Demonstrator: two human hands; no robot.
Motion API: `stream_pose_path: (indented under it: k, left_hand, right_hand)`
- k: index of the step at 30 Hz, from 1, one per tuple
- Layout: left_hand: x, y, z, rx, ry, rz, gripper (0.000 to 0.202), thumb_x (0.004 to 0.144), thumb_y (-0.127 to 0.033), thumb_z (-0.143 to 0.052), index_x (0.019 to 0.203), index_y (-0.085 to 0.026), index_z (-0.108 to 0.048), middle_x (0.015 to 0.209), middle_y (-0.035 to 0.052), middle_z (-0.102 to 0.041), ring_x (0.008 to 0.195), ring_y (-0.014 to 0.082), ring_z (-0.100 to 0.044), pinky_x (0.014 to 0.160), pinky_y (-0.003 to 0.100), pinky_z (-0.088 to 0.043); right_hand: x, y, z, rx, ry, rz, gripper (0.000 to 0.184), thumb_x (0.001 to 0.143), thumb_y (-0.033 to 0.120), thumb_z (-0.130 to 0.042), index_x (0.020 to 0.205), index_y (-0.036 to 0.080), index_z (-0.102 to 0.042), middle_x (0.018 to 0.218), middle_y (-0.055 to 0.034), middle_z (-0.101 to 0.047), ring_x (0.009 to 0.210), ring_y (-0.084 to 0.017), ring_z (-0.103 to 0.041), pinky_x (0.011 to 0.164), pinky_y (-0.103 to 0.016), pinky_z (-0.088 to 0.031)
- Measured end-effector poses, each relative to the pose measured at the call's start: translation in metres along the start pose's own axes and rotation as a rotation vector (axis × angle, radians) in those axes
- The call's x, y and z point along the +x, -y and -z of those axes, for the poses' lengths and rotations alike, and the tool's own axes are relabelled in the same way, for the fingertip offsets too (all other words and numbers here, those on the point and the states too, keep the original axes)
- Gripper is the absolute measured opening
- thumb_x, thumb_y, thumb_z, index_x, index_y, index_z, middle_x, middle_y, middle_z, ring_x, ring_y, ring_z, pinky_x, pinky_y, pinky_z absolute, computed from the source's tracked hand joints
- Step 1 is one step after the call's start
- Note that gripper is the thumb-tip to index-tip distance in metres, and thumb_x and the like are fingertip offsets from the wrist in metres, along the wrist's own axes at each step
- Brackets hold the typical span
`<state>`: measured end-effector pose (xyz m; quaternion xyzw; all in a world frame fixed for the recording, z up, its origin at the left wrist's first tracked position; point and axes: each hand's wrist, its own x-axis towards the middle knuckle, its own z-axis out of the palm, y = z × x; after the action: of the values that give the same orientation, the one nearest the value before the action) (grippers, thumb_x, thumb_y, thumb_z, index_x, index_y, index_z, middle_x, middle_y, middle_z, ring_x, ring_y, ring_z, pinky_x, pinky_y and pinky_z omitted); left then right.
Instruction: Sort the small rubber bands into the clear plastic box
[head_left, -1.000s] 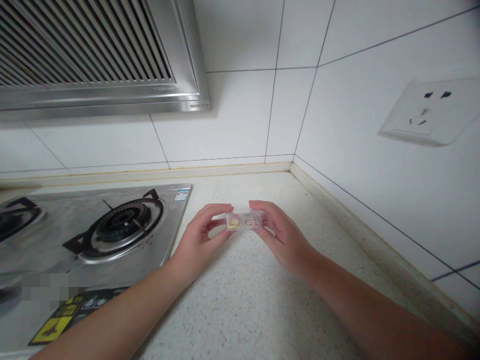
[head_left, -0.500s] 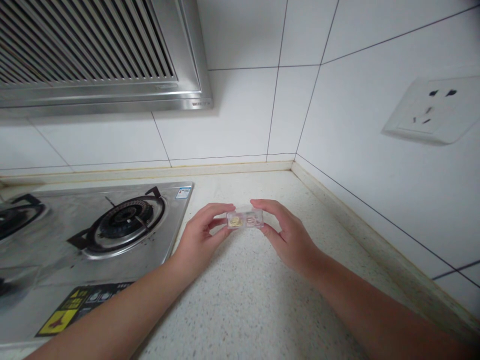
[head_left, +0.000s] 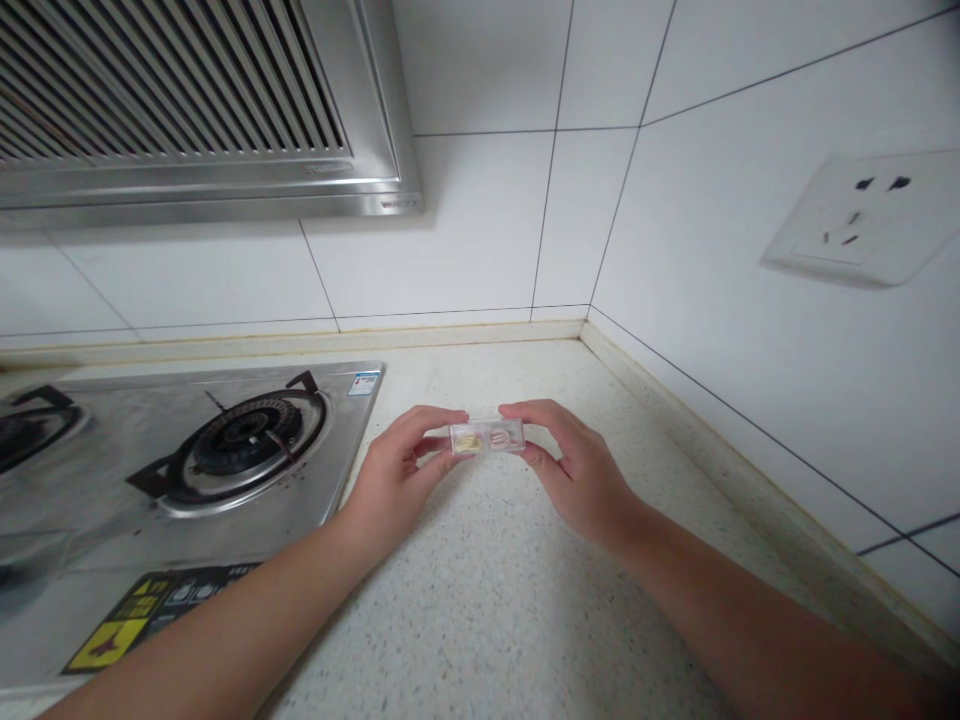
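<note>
A small clear plastic box (head_left: 487,437) is held between my two hands, above or on the speckled countertop (head_left: 480,590); I cannot tell whether it touches the surface. Two compartments show through its front: yellowish pieces on the left, pinkish ones on the right, perhaps small clips, too small to name surely. My left hand (head_left: 401,465) grips the box's left end between thumb and fingers. At the right end, my right hand (head_left: 574,462) pinches it the same way.
A steel gas stove (head_left: 247,440) with black pan supports lies left of my hands. Over it hangs a slatted range hood (head_left: 375,200). White tiled walls meet in a corner behind the counter, and a wall socket (head_left: 855,215) is at the right.
The view has shifted very slightly. Both hands keep their hold on the clear box, which is tilted a little differently.
</note>
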<state>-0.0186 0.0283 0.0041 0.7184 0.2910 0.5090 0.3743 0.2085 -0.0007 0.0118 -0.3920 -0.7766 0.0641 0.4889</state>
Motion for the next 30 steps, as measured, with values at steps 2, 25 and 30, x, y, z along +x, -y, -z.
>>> stream_pose_path:
  k: [2, 25, 30]
  left_hand:
    - [0.000, 0.002, 0.000, 0.003, 0.010, -0.019, 0.026, 0.089, -0.024, -0.071, 0.115, -0.024, -0.070, 0.116, 0.0075, -0.067, 0.110, 0.0209, -0.063, 0.096, 0.036, -0.055]
    - [0.009, -0.002, -0.010, -0.459, -0.024, 0.457, 0.046, 0.081, -0.028, -0.079, 0.121, -0.022, -0.057, 0.126, 0.0066, -0.060, 0.085, 0.0117, -0.065, 0.074, 0.025, -0.053]
    - [0.009, 0.003, -0.010, -0.352, 0.017, 0.433, 0.051, 0.078, -0.021, -0.079, 0.124, -0.020, -0.057, 0.112, 0.0057, -0.067, 0.087, 0.0127, -0.064, 0.079, 0.026, -0.050]
  right_hand:
    - [0.000, -0.001, 0.000, -0.016, -0.015, 0.049, 0.032, 0.095, 0.014, -0.057, 0.123, 0.028, -0.059, 0.116, -0.0055, -0.070, 0.109, -0.021, -0.066, 0.095, -0.041, -0.054]
    - [-0.006, -0.014, -0.015, 0.261, 0.013, -0.350, 0.040, 0.093, 0.014, -0.048, 0.131, 0.026, -0.047, 0.129, -0.0111, -0.061, 0.107, -0.022, -0.067, 0.090, -0.046, -0.057]
    - [-0.005, -0.013, -0.019, 0.493, 0.093, -0.594, 0.033, 0.096, 0.043, -0.054, 0.120, 0.021, -0.058, 0.101, -0.0080, -0.071, 0.088, -0.022, -0.069, 0.078, -0.042, -0.057]
